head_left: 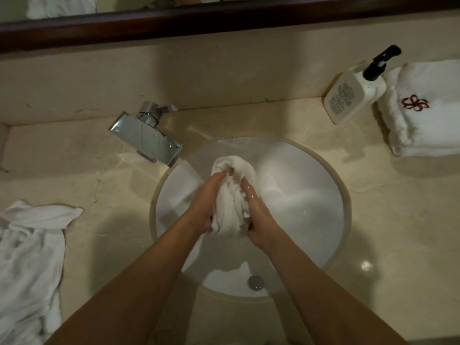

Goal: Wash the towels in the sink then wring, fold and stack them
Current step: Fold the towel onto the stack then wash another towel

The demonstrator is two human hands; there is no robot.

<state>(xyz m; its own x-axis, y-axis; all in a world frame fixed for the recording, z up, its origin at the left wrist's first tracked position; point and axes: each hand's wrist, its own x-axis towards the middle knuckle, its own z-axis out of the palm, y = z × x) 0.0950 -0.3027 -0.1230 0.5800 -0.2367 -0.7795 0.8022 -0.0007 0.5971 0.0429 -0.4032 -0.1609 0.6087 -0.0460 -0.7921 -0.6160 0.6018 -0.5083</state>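
Now both hands, left hand (207,205) and right hand (256,215), clamp a bunched white towel (231,192) between them over the round sink (311,195), right of the chrome faucet (146,138)

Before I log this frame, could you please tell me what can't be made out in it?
Head view only:
- Label text on the pump bottle: too small and blurred to read.
- Palms and fingertips of the left hand and right hand: buried in the bunched towel.
- Crumpled towels on the counter: cut off by the left edge, count unclear.
- Folded stack: cut off by the right edge.
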